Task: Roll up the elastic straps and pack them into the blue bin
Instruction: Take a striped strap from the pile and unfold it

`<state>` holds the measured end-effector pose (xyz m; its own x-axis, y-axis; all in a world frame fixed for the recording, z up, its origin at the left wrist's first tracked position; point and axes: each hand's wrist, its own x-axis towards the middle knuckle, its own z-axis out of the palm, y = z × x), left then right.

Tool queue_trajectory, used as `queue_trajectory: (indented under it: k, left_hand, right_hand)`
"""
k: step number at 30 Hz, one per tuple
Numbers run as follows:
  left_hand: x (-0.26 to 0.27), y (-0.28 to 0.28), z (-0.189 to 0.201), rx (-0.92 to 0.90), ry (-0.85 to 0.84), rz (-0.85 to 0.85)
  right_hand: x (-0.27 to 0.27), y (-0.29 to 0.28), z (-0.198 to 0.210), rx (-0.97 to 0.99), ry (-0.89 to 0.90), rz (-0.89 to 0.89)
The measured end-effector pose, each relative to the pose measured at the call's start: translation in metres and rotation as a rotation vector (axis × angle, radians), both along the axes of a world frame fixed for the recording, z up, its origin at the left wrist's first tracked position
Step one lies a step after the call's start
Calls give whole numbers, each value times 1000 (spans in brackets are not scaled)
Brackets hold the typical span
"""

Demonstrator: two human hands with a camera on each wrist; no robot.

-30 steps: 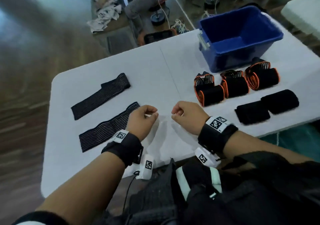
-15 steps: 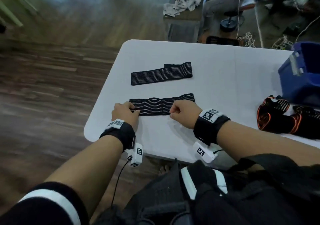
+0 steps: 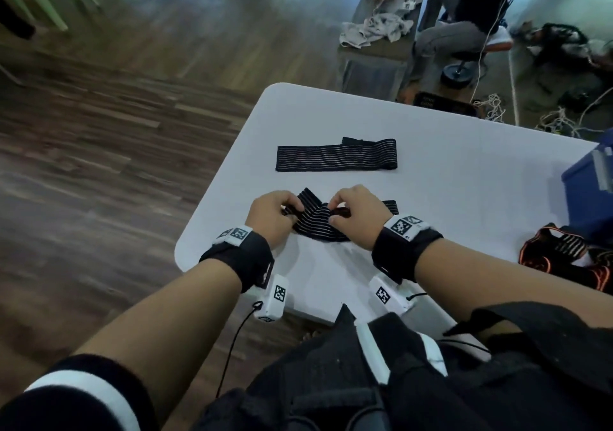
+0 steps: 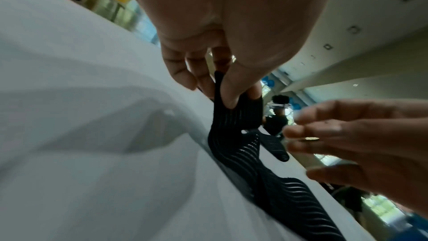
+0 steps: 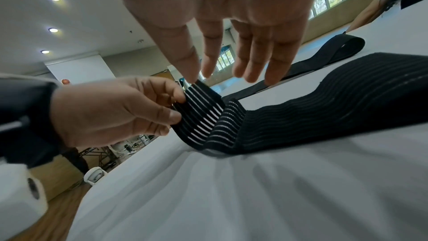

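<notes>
Two black striped elastic straps lie on the white table (image 3: 447,178). The far strap (image 3: 336,158) is flat. My left hand (image 3: 285,211) pinches the left end of the near strap (image 3: 315,228) between thumb and fingers (image 4: 222,89) and holds that end lifted and folded over. My right hand (image 3: 335,213) hovers over the fold with its fingers (image 5: 241,61) fairly straight, tips at the raised edge of the near strap (image 5: 201,109). The blue bin (image 3: 590,191) shows only as a corner at the right edge.
Rolled straps with orange edges (image 3: 570,258) lie at the right, in front of the bin. The table's left edge and rounded corner (image 3: 185,251) are just beside my left wrist. Another person (image 3: 464,25) sits beyond the table, with cables on the wooden floor.
Half a second ago the near strap lay flat with a fist at each end. Its left end is now lifted and folded inward. My right hand has uncurled and both hands sit closer together.
</notes>
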<state>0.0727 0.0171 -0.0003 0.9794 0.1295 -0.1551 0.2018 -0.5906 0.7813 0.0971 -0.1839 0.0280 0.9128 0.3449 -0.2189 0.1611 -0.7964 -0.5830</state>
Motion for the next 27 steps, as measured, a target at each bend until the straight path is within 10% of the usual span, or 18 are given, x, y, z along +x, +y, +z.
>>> queue_trajectory:
  k: [10,22,27]
  left_hand:
    - [49,-23,16,-263,-2,-204]
    - [147,20,-18,611,206,78]
    - [163,2,-10,599,218,121]
  right_hand:
    - [8,-24,0,163,-67,-239]
    - [-12,-66,-12,233,1,-467]
    - [-20,-77,-10,232,9,-512]
